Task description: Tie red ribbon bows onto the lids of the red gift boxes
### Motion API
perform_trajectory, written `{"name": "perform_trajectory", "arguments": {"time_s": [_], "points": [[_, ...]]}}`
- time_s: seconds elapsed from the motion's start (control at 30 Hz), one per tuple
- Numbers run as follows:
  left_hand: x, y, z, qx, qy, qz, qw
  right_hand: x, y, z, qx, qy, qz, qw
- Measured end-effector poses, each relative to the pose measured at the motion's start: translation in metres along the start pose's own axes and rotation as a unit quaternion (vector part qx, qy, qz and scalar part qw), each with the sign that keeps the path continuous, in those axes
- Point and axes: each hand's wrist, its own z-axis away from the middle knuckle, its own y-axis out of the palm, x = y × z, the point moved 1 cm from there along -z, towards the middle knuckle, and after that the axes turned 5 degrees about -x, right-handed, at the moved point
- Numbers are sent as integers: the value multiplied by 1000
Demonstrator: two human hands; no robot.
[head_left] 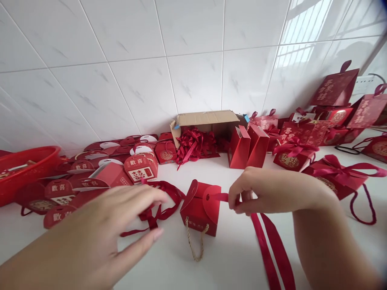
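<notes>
A small red gift box (199, 207) stands upright on the white table in front of me, with a twisted gold cord handle (198, 257) hanging at its front. My right hand (252, 191) pinches a red ribbon (222, 197) that runs to the hole in the box's round flap; two ribbon lengths (272, 253) trail below that hand. My left hand (130, 219) is left of the box, thumb and fingers apart, not touching it. Behind those fingers lies a loose heap of dark red ribbon (165, 201), partly hidden by them.
Many red boxes (140, 167) are stacked at left beside a red plastic basin (30, 169). A cardboard carton (208, 117) with ribbon bows (195, 145) lies against the tiled wall. Two tall red boxes (240, 147) stand beside it. Bow-tied boxes (294, 155) crowd the right.
</notes>
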Motion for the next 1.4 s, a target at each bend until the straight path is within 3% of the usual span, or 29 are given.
{"name": "perform_trajectory", "arguments": {"time_s": [0.13,0.3,0.47,0.93,1.17,1.4], "points": [[4,22,-20,70,118,-38,990,2,8,-15,15,16,28,999],[-9,54,-57,129,133,20,982,2,17,-24,-1,42,51,998],[-5,76,-58,148,107,20,983,4,18,-29,-28,21,50,998],[-15,81,-69,150,91,81,981,1,14,-19,-11,-54,11,998],[-13,80,-77,139,101,54,984,-1,15,-14,-23,-52,15,998],[-8,91,-82,141,88,64,984,-2,9,-13,-14,-41,30,999]]}}
